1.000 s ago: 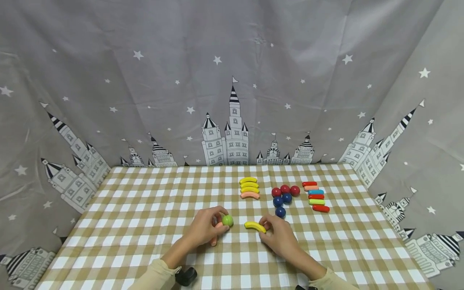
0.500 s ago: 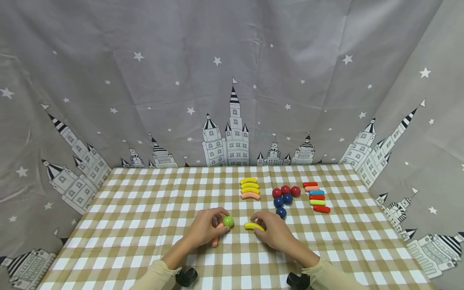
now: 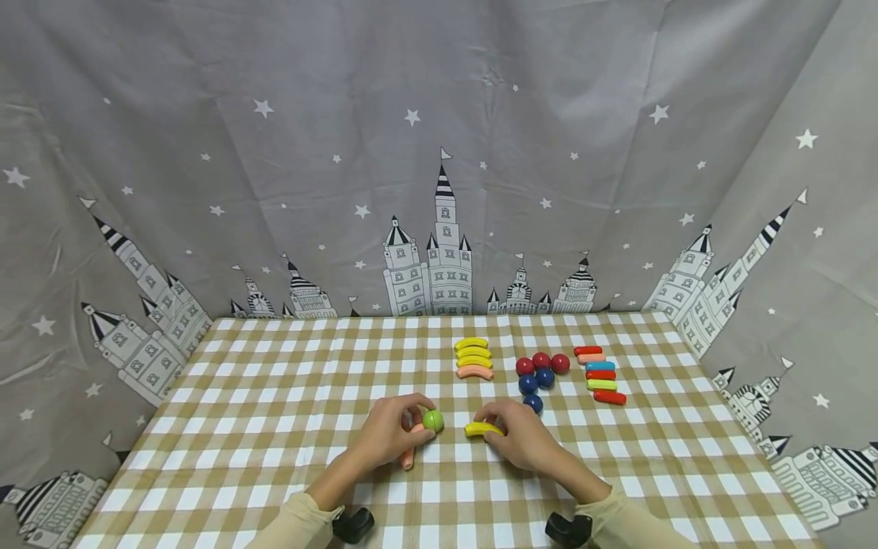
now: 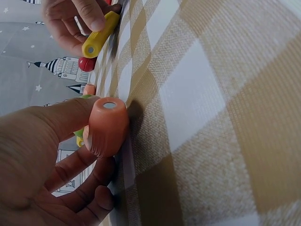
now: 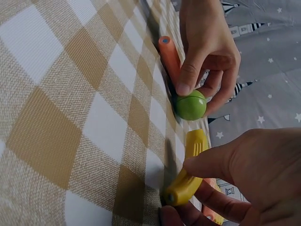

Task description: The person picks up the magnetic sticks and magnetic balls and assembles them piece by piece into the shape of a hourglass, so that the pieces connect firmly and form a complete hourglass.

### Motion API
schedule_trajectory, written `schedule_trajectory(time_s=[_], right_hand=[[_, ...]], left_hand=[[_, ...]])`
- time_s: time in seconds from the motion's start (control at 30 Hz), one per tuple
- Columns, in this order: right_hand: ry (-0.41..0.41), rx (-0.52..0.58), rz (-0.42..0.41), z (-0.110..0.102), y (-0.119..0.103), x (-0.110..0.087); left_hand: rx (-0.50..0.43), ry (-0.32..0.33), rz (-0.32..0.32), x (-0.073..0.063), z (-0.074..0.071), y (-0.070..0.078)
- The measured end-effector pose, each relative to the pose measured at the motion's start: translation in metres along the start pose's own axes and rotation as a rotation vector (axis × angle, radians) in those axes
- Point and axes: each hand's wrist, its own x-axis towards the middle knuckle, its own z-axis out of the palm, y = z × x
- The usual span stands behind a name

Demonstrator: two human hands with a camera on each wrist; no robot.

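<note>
Near the front middle of the table, my left hand (image 3: 382, 432) pinches a green ball (image 5: 190, 107) between thumb and finger. A straight orange magnetic stick (image 4: 108, 128) lies against the ball and under that hand, its metal-dotted end facing the wrist camera. Just to the right, my right hand (image 3: 525, 436) holds a yellow curved magnetic stick (image 5: 187, 184) by thumb and fingers. One end of the yellow stick points left at the green ball, with a small gap between them. In the left wrist view, the yellow stick (image 4: 102, 35) also shows a metal dot in its end.
Farther back lie yellow curved sticks (image 3: 473, 351) with an orange curved one (image 3: 475, 372) beside them. Right of these are red balls (image 3: 542, 360) and dark blue balls (image 3: 528, 383). A column of straight coloured sticks (image 3: 600, 375) lies at the right. A grey castle-print curtain (image 3: 439, 114) surrounds the checked tablecloth (image 3: 274, 396).
My right hand has shifted left along the yellow curved stick, its fingers now around the middle instead of the right end. My left hand keeps its place with the green ball.
</note>
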Motion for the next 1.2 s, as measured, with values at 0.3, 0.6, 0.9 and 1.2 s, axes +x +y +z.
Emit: schedule_trajectory(time_s=[0.3,0.6,0.9,1.2], right_hand=[[0.027,0.067,0.007,0.000,0.006,0.000],[0.010,0.221,-0.018,-0.001,0.012,0.002],[-0.022,0.385,0.063,0.001,0.013,0.007],[0.009,0.325,0.027,0.007,0.010,0.017]], left_hand=[[-0.004,0.007,0.016,0.000,0.000,-0.001],[-0.020,0.012,0.001,0.000,0.001,0.000],[-0.019,0.022,0.003,0.002,0.004,0.001],[-0.020,0.039,0.012,0.004,0.006,0.003]])
